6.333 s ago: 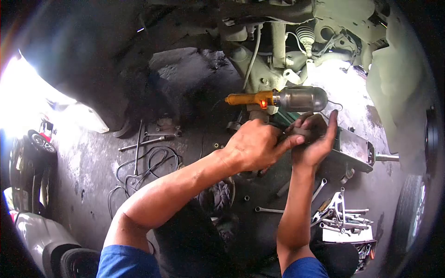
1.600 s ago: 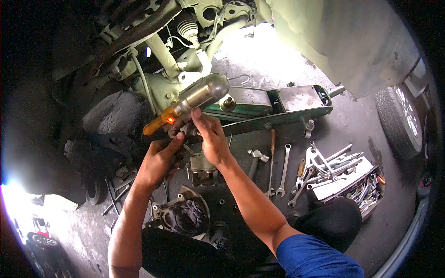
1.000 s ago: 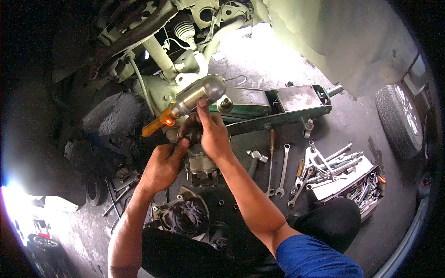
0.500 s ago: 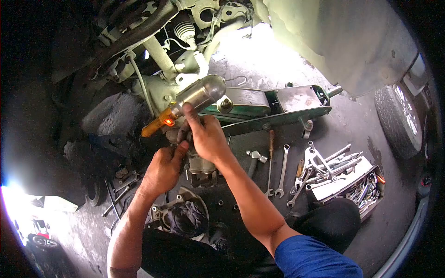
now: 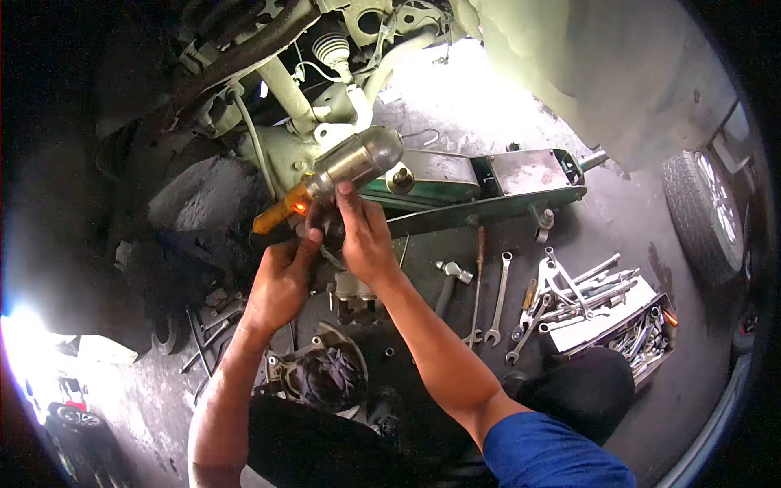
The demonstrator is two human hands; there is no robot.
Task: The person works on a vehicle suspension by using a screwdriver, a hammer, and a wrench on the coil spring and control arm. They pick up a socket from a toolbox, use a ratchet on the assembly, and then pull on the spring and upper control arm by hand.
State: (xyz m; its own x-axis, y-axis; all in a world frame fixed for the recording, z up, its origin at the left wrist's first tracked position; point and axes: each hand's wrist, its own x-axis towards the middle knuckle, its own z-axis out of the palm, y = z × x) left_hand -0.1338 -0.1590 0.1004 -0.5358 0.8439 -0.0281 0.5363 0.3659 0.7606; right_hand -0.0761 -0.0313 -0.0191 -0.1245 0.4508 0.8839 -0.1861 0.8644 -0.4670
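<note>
A work lamp [image 5: 358, 159] with an orange handle and a metal housing lies across the suspension parts, its handle pointing down to the left. My right hand [image 5: 364, 236] is just below the lamp, its fingers closed around something dark that I cannot make out. To its left, my left hand [image 5: 281, 281] is closed too, thumb up, on something hidden beneath the lamp handle. The two hands nearly meet there. Below them sits a metal brake caliper [image 5: 355, 286], and nearer to me a dust shield [image 5: 358, 351] with a dark cloth [image 5: 327, 378] on it.
A green floor jack [image 5: 488, 205] extends to the right behind the hands. A hammer [image 5: 450, 281], a wrench [image 5: 500, 297] and a tool box [image 5: 651, 337] full of tools are at the right. A wheel [image 5: 701, 211] stands far right; suspension parts [image 5: 285, 93] hang above.
Both hands have risen slightly beneath the lamp, and my left hand has shifted a little left. The surroundings sit slightly farther right in the view.
</note>
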